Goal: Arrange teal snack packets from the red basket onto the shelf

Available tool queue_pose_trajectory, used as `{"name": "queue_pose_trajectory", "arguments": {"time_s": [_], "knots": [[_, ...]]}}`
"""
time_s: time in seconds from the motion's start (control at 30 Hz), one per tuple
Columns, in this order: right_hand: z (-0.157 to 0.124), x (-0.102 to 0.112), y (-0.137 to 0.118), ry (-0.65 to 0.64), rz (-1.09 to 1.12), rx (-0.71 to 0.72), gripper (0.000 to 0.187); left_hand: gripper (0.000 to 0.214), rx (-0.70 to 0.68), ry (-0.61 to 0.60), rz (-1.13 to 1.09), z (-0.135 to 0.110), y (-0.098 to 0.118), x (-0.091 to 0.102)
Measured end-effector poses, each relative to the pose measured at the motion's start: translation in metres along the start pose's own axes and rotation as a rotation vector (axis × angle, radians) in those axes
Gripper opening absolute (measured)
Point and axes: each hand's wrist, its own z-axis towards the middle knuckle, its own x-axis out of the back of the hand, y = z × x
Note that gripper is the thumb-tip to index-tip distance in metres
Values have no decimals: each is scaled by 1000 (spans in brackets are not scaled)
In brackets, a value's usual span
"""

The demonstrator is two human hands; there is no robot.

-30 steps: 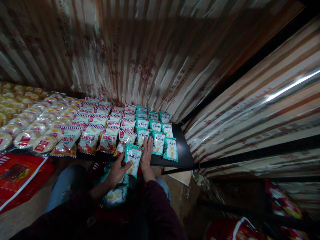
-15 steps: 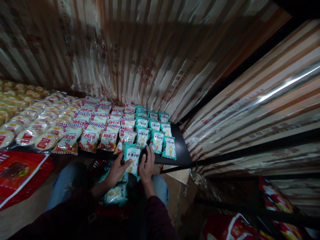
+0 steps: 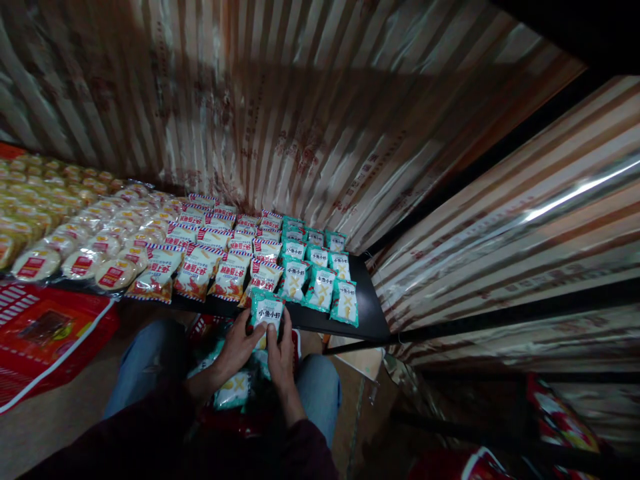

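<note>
Between my two hands is a teal-and-white snack bag [image 3: 267,312], upright, its printed front facing me. My left hand [image 3: 241,343] grips its left side with the thumb across the front. My right hand [image 3: 281,350] is closed on its right side, thumb also on the front. Below my hands, between my knees, lie more teal snack bags [image 3: 234,390], partly hidden by my arms. Just beyond, rows of matching teal bags [image 3: 320,288] stand on the black shelf [image 3: 367,310]. Left of them are rows of red-and-white snack bags [image 3: 200,270].
Round wrapped crackers [image 3: 80,263] and yellow packs [image 3: 30,200] fill the shelf's left part. A red basket [image 3: 95,327] with a white handle stands at lower left. Striped plastic sheeting [image 3: 300,100] hangs behind, and dark metal bars [image 3: 480,310] run along the right.
My right hand has closed on the bag's right side, its thumb coming onto the front; before, its fingers were raised beside it. The view has shifted slightly, moving the shelf rightward.
</note>
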Motion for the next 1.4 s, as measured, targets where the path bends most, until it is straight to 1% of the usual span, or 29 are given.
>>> {"name": "queue_pose_trajectory", "arguments": {"time_s": [0.13,0.23,0.3,0.37,0.47,0.57,0.73,0.87,1.03,1.13,1.3,1.4], "knots": [[3,-8,-7,-16,27,59,61,46,-65,131,139,-2,-2,6],[6,-15,-9,-28,16,91,60,47,-88,191,174,-1,-7,12],[6,-19,-9,-26,-11,110,59,45,-79,205,179,1,-9,17],[6,-23,-6,6,-54,143,58,45,-68,185,168,4,-10,20],[10,-27,0,76,-111,187,56,47,-62,111,116,9,-11,23],[18,-29,5,83,-116,167,55,47,-48,69,85,13,-12,22],[34,-30,4,45,-92,93,56,48,-48,90,57,17,-18,19],[38,-29,2,38,-105,112,57,45,-38,74,37,19,-17,18],[44,-30,7,70,-137,136,56,44,-36,87,14,24,-7,18],[48,-31,7,82,-168,179,54,45,-32,85,21,29,-3,18],[52,-32,2,106,-253,322,53,49,-62,106,13,34,-4,18],[52,-34,2,84,-280,335,54,47,-52,107,28,35,-6,18]]}}
